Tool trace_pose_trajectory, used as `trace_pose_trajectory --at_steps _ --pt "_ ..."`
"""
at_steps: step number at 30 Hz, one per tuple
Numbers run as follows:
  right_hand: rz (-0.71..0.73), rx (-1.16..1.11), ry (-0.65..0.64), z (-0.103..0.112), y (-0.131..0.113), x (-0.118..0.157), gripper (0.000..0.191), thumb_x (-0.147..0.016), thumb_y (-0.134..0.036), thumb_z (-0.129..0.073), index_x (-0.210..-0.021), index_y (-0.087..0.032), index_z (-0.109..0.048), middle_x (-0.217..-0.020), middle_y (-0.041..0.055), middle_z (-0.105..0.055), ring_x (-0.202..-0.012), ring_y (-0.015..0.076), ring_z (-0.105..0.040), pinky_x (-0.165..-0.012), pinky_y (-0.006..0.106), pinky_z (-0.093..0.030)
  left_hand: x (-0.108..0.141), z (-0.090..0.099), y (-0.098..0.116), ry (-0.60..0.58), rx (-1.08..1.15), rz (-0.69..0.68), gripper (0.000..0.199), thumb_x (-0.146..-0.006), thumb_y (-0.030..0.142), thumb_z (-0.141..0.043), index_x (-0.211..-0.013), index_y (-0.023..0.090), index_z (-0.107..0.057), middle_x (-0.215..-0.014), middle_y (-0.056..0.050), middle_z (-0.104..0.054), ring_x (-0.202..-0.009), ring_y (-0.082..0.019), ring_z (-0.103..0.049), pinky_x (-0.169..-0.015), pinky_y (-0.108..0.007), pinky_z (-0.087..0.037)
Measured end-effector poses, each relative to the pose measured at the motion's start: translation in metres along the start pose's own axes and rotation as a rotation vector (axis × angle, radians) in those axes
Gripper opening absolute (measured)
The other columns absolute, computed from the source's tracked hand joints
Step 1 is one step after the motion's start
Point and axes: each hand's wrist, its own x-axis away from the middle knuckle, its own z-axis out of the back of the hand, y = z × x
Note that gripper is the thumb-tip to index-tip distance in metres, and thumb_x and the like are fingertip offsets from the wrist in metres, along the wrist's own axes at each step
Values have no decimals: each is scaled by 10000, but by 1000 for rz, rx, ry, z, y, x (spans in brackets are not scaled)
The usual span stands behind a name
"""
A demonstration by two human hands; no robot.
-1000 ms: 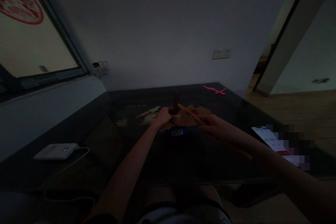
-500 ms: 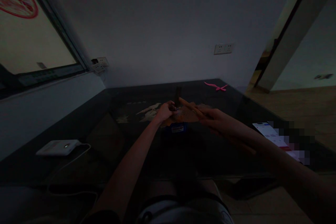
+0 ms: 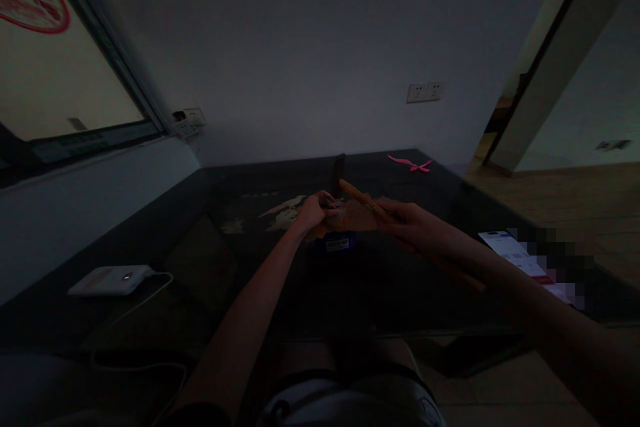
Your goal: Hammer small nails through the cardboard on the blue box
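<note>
In the dim head view, an orange-brown patterned piece [image 3: 356, 215] lies over a blue box [image 3: 340, 241] at the middle of the dark table. My left hand [image 3: 316, 209] is at its left side, fingers bent together; what they pinch is too dark to make out. A long wooden-coloured stick [image 3: 361, 197] slants up and leftward from my right hand [image 3: 407, 221], whose fingers are closed round it. Just behind the stick's tip, a dark upright strip [image 3: 339, 173] rises near my left fingertips.
A white power bank [image 3: 111, 281] with a cable lies at the table's left. On the right is a lit phone [image 3: 520, 260]. A pink ribbon [image 3: 411, 164] rests near the back edge, below a wall socket [image 3: 424, 92].
The stick's tip and my right hand have risen slightly. More of the dark strip shows, standing higher above my left hand. My left hand has barely moved.
</note>
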Motion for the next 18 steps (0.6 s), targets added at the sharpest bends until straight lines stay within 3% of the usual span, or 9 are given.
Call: trace_pose_trajectory --at_steps 5,12,18 --pt "-102 65 -34 -6 3 -4 355 -753 -199 -507 -1089 -95 -556 -488 -89 -420 -327 62 -400 -297 164 -316 -2 0 -5 -2 -51 -34 275 -589 167 -733 -807 150 -568 -779 -11 -654 -710 -141 -604 -678 -262 -464" --pt "-42 61 -35 -1 -4 -2 421 -794 -233 -486 -1201 -127 -492 -532 -83 -427 -338 51 -399 -306 151 -334 -1 -3 -3 42 39 83 375 -580 93 -733 -885 158 -526 -692 18 -649 -655 -132 -609 -649 -241 -463" --pt "-116 39 -78 -6 8 -4 447 -779 -194 -488 -1217 -104 -481 -488 -98 -404 -332 53 -387 -297 146 -313 -1 -1 -4 -1 9 13 337 -562 124 -748 -845 143 -567 -784 -16 -672 -723 -148 -626 -672 -257 -472"
